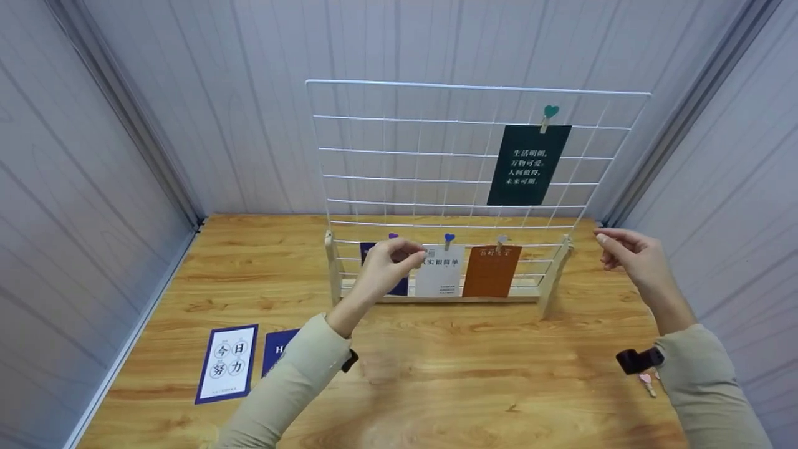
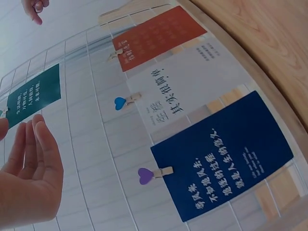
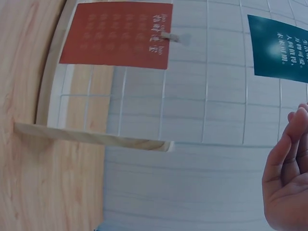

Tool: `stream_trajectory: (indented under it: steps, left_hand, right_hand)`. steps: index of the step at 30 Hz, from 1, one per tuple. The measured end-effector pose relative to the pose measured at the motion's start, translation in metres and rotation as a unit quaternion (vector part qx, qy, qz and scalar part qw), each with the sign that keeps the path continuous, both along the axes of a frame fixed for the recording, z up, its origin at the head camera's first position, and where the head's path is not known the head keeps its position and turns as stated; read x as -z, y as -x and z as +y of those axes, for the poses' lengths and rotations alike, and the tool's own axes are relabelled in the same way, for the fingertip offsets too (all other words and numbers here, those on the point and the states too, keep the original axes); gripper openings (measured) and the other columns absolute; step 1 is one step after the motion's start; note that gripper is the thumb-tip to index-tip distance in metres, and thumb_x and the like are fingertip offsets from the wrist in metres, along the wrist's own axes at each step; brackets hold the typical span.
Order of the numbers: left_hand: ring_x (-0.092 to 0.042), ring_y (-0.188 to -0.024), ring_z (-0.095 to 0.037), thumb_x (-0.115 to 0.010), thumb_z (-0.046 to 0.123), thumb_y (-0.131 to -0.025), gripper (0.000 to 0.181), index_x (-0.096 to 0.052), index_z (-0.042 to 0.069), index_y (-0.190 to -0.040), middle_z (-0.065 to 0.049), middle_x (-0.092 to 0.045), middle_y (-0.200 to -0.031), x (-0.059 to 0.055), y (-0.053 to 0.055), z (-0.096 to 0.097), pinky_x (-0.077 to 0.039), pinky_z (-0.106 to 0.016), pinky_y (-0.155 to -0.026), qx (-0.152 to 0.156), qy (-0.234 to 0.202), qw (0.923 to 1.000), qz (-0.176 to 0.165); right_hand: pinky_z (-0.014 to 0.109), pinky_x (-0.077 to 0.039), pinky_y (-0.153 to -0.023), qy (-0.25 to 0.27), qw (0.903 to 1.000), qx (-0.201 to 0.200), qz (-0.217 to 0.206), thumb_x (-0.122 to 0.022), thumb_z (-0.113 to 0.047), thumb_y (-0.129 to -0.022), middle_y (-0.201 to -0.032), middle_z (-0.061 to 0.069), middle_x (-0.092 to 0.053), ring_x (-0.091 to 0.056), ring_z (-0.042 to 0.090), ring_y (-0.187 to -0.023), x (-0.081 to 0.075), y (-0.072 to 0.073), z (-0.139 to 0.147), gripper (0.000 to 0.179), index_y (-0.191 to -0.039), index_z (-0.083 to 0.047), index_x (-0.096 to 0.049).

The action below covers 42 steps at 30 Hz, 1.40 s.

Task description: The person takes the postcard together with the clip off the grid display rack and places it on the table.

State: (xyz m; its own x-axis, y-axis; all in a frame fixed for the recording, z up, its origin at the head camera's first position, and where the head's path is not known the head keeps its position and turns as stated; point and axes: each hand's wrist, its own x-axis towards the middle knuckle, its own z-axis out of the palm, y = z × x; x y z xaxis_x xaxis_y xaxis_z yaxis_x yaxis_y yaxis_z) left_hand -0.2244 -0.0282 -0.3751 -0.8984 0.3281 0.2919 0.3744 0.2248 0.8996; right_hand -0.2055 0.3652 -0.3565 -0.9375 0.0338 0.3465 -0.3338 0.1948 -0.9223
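My left hand (image 1: 389,265) hovers in front of the lower part of a white wire grid rack (image 1: 474,83), its fingers loosely bent and holding nothing. Behind it hang a dark blue card (image 2: 221,159) on a purple heart clip (image 2: 145,175), a white card (image 1: 439,280) on a blue heart clip (image 1: 449,239), and an orange card (image 1: 491,274) on a pale clip (image 1: 502,242). My right hand (image 1: 636,257), also empty with fingers loosely bent, is in the air just right of the rack. Higher up, a dark green card (image 1: 530,165) hangs from a green heart clip (image 1: 551,112).
On the wooden table (image 1: 449,374), a blue-edged white card (image 1: 225,365) lies front left, beside a blue card (image 1: 274,349) partly hidden by my left sleeve. A pink heart clip (image 1: 646,381) lies near my right sleeve. Panelled walls (image 1: 249,112) surround the table.
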Motion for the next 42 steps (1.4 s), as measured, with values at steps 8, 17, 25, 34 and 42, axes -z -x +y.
stream_trajectory:
  steps: [8, 17, 25, 34, 42]
  left_hand:
    - [-0.058, -0.077, -0.019, -0.058, 0.019, -0.086, 0.021, -0.063, 0.002, -0.098, -0.002, -0.060, -0.087, -0.012, 0.007, 0.018, -0.049, -0.028, -0.061, 0.020, -0.025, 0.9995, 0.002]
    - [-0.057, -0.079, -0.018, -0.059, 0.022, -0.085, 0.021, -0.063, 0.005, -0.097, -0.002, -0.061, -0.086, -0.017, 0.013, 0.034, -0.049, -0.037, -0.066, 0.014, -0.041, 0.9990, -0.007]
    - [-0.054, -0.086, -0.015, -0.059, 0.021, -0.086, 0.021, -0.061, 0.005, -0.100, -0.001, -0.058, -0.094, -0.029, 0.012, 0.047, -0.048, -0.024, -0.068, 0.019, -0.048, 0.9986, -0.009]
    - [-0.053, -0.088, -0.016, -0.057, 0.016, -0.086, 0.020, -0.061, 0.003, -0.102, -0.002, -0.057, -0.095, -0.045, 0.012, 0.060, -0.047, -0.026, -0.069, 0.013, -0.057, 0.9983, -0.007]
    - [-0.053, -0.086, -0.011, -0.058, 0.020, -0.086, 0.021, -0.061, 0.008, -0.103, 0.002, -0.057, -0.096, -0.038, 0.030, 0.074, -0.046, -0.023, -0.070, 0.000, -0.060, 0.9982, 0.010]
  right_hand:
    - [0.021, -0.047, -0.049, -0.009, 0.9997, 0.007, 0.020, -0.058, -0.010, -0.085, -0.065, 0.007, -0.057, -0.052, 0.013, -0.056, -0.010, 0.009, -0.012, 0.021, -0.099, 0.005, -0.063]
    - [0.019, -0.047, -0.050, 0.016, 0.9989, -0.021, 0.039, -0.057, -0.006, -0.085, -0.065, 0.006, -0.057, -0.052, 0.012, -0.056, -0.023, 0.017, -0.023, 0.017, -0.097, 0.003, -0.064]
    - [0.018, -0.047, -0.051, 0.038, 0.9972, -0.040, 0.050, -0.055, -0.004, -0.086, -0.066, 0.006, -0.057, -0.053, 0.013, -0.056, -0.037, 0.023, -0.034, 0.015, -0.096, 0.003, -0.064]
    - [0.019, -0.047, -0.049, 0.047, 0.9968, -0.033, 0.056, -0.059, -0.008, -0.084, -0.065, 0.008, -0.057, -0.052, 0.013, -0.055, -0.050, 0.034, -0.043, 0.017, -0.096, 0.004, -0.064]
    - [0.018, -0.046, -0.053, 0.019, 0.9985, -0.001, 0.052, -0.061, -0.015, -0.084, -0.067, 0.010, -0.055, -0.050, 0.014, -0.056, -0.060, 0.042, -0.050, 0.022, -0.098, 0.001, -0.064]
